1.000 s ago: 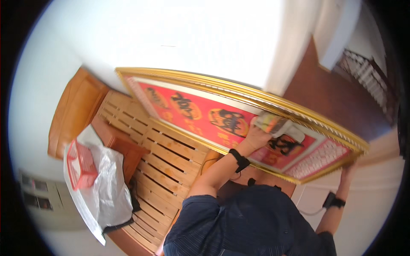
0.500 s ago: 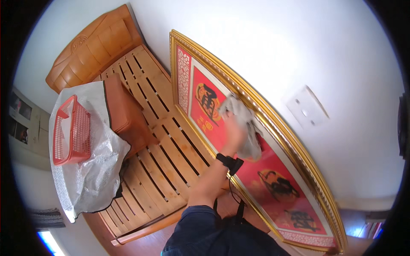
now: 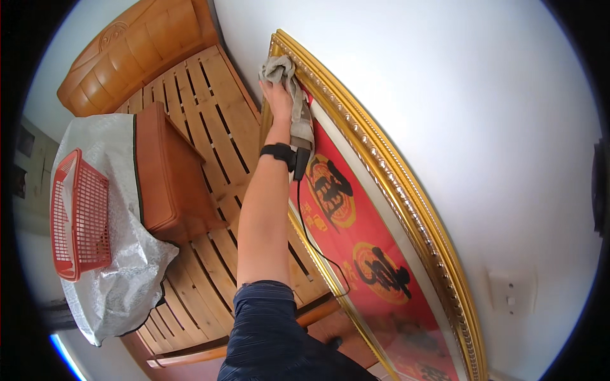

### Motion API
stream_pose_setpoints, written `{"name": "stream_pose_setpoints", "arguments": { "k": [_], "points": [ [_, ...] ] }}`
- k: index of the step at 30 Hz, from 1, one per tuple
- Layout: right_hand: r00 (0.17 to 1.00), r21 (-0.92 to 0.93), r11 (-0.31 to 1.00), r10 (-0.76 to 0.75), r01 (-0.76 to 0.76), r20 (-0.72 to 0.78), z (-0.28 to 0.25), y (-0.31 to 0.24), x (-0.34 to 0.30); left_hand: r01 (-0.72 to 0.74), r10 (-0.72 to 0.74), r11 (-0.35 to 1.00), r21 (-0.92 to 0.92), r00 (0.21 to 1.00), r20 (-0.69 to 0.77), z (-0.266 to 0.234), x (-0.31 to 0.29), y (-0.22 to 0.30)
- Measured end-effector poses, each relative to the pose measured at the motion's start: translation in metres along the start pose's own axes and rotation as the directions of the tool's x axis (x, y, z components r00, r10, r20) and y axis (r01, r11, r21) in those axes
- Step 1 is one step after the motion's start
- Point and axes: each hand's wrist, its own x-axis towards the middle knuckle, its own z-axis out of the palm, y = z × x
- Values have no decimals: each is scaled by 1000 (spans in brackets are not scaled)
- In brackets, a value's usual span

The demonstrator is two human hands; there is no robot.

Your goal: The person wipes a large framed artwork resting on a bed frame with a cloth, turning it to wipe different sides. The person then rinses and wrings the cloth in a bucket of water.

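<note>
My left hand (image 3: 278, 101) is closed on a grey cloth (image 3: 302, 129) and presses it to the upper far corner of a large framed picture. Part of the cloth bunches above my fingers and the rest hangs along the hand's right side. The gold frame (image 3: 381, 155) has a beaded moulding and leans against the wall on my right. Inside it, a red panel (image 3: 356, 232) carries black brush characters on gold rounds. A black strap with a small box (image 3: 301, 164) sits on my left wrist, and a thin cable trails from it. My right hand is out of sight.
A slatted wooden bed base (image 3: 219, 101) with a padded brown headboard (image 3: 136, 54) is at left. On it stands a brown leather-like box (image 3: 168, 171), partly under a silvery sheet (image 3: 136, 279). A red plastic basket (image 3: 92, 222) rests on the sheet. A switch plate (image 3: 511, 298) is on the wall.
My left hand has slid the cloth from the panel's middle up to the frame's far corner, and my arm is now stretched out. The view has shifted too.
</note>
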Motion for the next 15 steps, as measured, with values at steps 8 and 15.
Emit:
{"name": "stream_pose_setpoints", "arguments": {
  "k": [8, 15],
  "points": [
    [199, -88, 974, -45, -210, -979, 107, 32, 74, -10, 0, 992, -128, 997, -79, -29, -27, -94],
    [748, -91, 958, 150, -270, -647, -14, 18, -24, 576, -575, 788, 217, 815, -76, -36, -93, -69]
  ]
}}
